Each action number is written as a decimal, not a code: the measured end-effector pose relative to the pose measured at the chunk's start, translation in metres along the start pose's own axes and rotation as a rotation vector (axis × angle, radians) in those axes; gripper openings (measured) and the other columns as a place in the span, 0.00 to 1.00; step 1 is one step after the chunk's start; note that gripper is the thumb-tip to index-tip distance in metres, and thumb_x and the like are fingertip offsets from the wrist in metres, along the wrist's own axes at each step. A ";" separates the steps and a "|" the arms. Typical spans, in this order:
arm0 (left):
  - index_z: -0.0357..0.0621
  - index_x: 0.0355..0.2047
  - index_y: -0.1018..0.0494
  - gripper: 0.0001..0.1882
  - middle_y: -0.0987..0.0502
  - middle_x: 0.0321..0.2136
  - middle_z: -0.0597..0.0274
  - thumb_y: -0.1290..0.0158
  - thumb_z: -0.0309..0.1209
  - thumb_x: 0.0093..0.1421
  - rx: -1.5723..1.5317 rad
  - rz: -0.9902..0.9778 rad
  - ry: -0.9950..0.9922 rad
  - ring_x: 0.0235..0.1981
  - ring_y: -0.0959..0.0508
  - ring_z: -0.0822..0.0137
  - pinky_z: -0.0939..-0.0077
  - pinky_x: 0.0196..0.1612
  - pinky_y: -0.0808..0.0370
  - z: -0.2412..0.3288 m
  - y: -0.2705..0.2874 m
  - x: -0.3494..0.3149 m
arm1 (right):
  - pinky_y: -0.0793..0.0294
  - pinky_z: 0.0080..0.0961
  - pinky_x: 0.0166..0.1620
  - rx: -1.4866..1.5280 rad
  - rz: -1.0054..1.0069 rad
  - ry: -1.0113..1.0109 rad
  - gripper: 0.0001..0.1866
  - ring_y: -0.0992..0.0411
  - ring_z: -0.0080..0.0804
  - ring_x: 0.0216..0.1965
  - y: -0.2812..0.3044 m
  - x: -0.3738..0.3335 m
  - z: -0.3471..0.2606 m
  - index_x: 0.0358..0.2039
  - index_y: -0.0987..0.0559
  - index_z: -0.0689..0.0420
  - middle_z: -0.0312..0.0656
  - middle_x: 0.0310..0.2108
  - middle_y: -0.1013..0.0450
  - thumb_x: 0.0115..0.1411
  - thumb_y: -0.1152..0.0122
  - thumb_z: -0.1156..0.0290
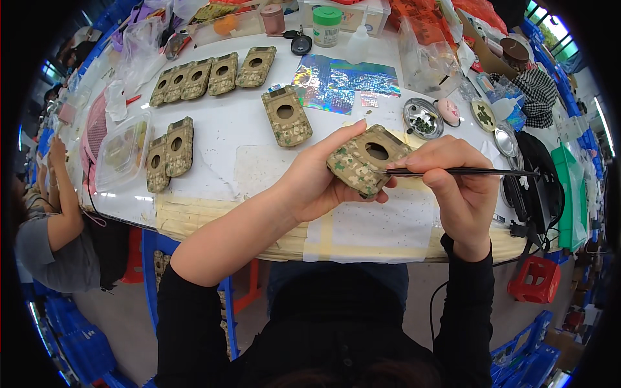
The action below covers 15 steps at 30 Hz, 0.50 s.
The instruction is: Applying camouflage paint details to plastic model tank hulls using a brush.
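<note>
My left hand (317, 178) is closed round a tan camouflage model tank hull (357, 157) with a round hole in its top, holding it tilted above the table. In my right hand (462, 191) is a pair of slim black tweezers (466, 171), gripped like a pen. Their tip touches the hull's top beside the hole; whether a small piece sits in the tip is too fine to see. Another camouflage hull (286, 116) lies just beyond my left hand. Near my right hand stands a round metal dish (424, 119) with small dark green bits in it.
Several more hulls stand in a row (223, 74) at the back left, and two (179, 147) at the left. Shiny holographic sheets (343, 77), a green-lidded jar (326, 27) and a clear plastic tub (123, 152) surround the work area. At far left sits another person (55, 239).
</note>
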<state>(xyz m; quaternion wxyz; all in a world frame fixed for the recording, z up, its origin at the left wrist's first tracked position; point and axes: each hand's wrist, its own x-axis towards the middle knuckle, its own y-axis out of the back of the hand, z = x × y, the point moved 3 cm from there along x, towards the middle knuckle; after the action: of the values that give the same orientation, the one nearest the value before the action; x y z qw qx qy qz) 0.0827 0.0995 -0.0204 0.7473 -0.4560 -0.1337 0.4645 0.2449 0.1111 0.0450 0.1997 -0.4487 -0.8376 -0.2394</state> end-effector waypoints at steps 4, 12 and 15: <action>0.35 0.43 0.32 0.27 0.24 0.30 0.48 0.63 0.49 0.63 -0.006 0.124 0.038 0.21 0.23 0.57 0.76 0.21 0.25 0.001 -0.009 -0.001 | 0.29 0.19 0.33 -0.013 -0.001 0.006 0.06 0.27 0.26 0.29 0.000 0.000 0.000 0.32 0.22 0.66 0.43 0.29 0.26 0.55 0.41 0.77; 0.35 0.43 0.31 0.27 0.24 0.29 0.48 0.63 0.49 0.64 -0.004 0.124 0.031 0.21 0.23 0.57 0.75 0.21 0.25 0.000 -0.006 -0.001 | 0.29 0.19 0.33 0.006 -0.002 0.000 0.06 0.27 0.26 0.29 0.000 0.000 0.001 0.32 0.22 0.66 0.44 0.30 0.26 0.55 0.41 0.77; 0.35 0.43 0.31 0.27 0.24 0.29 0.47 0.63 0.49 0.63 -0.001 0.124 0.034 0.21 0.23 0.57 0.75 0.21 0.25 0.000 -0.007 -0.001 | 0.29 0.19 0.33 0.023 0.004 -0.006 0.06 0.27 0.26 0.29 0.001 0.000 0.001 0.32 0.23 0.67 0.44 0.30 0.26 0.55 0.41 0.77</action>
<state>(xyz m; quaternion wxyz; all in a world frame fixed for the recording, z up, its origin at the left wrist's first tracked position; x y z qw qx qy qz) 0.0862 0.0980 -0.0144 0.7190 -0.4715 -0.0925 0.5022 0.2454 0.1116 0.0443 0.2026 -0.4486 -0.8401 -0.2279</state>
